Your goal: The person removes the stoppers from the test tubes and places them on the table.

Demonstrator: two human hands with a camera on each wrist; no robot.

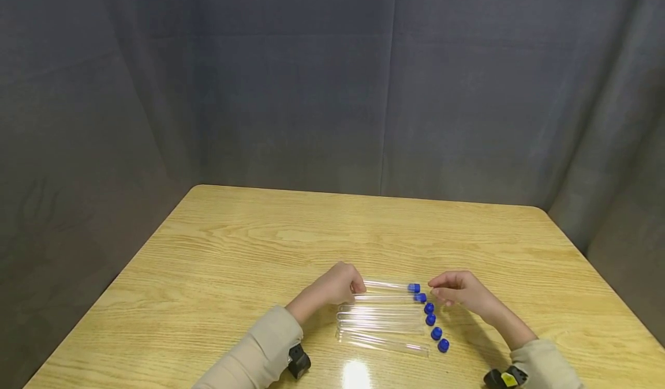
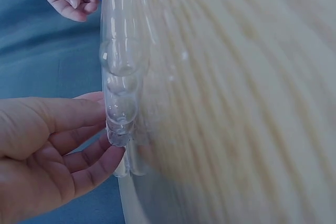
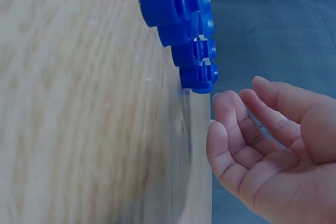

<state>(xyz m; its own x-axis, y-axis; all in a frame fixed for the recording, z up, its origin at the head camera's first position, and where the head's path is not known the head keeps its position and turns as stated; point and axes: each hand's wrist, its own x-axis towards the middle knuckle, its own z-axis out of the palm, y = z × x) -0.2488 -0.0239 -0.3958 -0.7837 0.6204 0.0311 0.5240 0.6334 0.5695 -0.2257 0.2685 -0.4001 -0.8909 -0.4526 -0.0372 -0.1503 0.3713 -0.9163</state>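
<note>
At the far end of a row of clear test tubes, my left hand pinches the rounded end of a test tube whose other end carries a blue cap. In the left wrist view, thumb and fingers of the left hand lie on both sides of the tube end. Beyond it lies another capped test tube. My right hand hovers beside the capped ends, fingers loosely bent and holding nothing. In the right wrist view, its fingertips are apart from the loose blue caps.
Several loose blue caps stand in a line along the right ends of the uncapped tubes. Everything lies on a wooden table, with grey curtains behind and at both sides. A bright reflection shows near the front.
</note>
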